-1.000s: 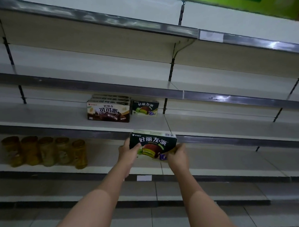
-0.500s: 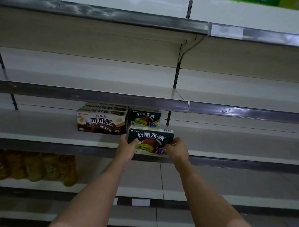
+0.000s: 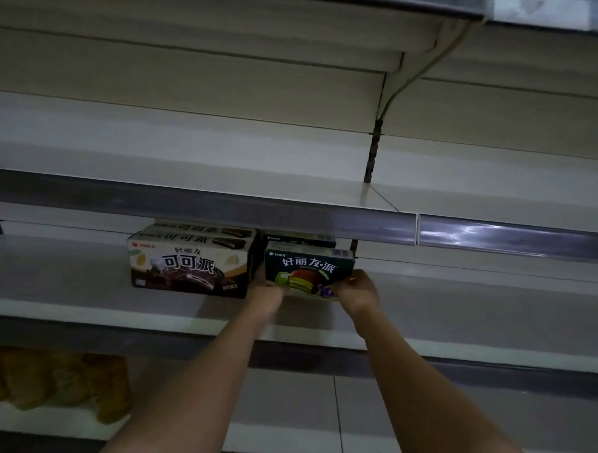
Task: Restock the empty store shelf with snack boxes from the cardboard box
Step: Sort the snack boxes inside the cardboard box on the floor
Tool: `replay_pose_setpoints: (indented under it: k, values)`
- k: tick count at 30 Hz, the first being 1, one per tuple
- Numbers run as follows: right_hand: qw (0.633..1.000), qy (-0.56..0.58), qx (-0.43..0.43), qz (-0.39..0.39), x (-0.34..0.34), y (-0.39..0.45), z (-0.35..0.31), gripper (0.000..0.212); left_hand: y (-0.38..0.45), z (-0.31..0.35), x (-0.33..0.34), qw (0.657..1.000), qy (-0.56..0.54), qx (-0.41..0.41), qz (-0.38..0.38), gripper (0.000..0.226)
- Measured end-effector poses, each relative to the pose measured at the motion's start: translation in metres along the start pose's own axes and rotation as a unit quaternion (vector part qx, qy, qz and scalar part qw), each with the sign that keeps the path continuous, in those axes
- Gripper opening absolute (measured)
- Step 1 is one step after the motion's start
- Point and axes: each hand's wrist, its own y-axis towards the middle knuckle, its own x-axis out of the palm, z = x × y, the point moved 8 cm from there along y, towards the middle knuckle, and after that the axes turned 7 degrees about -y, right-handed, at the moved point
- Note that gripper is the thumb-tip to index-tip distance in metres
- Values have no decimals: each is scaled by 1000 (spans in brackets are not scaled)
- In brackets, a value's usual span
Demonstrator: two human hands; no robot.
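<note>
A dark green snack box (image 3: 308,271) sits low over the pale shelf (image 3: 82,285), held from both sides. My left hand (image 3: 265,291) grips its lower left corner and my right hand (image 3: 356,290) grips its lower right corner. Directly behind it stands another green box (image 3: 300,240), mostly hidden. To the left, brown cocoa-pie boxes (image 3: 189,266) stand in a row going back, touching or nearly touching the held box. The cardboard box is out of view.
The shelf above (image 3: 202,208) overhangs the boxes with a grey price rail. A shelf upright (image 3: 371,157) runs down behind. Yellow jars (image 3: 54,383) line the lower shelf at left. Bare shelf stretches to the right of my right hand.
Both hands have carried the green box up from below the shelf edge and pushed it back onto the shelf, in front of the other green box. The view has closed in.
</note>
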Motion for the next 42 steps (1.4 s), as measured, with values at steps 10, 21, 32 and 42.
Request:
replay_pose_setpoints:
  k: [10, 21, 32, 42]
  values:
    - [1000, -9, -16, -13, 37, 56, 4, 35, 72, -20, 8, 1000, 5, 1, 22, 97]
    - [999, 38, -9, -9, 43, 65, 4, 40, 104, -42, 12, 1000, 14, 7, 13, 106]
    - [997, -51, -17, -64, 29, 34, -9, 57, 72, -26, 9, 996, 63, -25, 53, 86]
    - [976, -178, -19, -123, -7, -20, 17, 63, -23, 8, 1, 982, 173, -13, 69, 55]
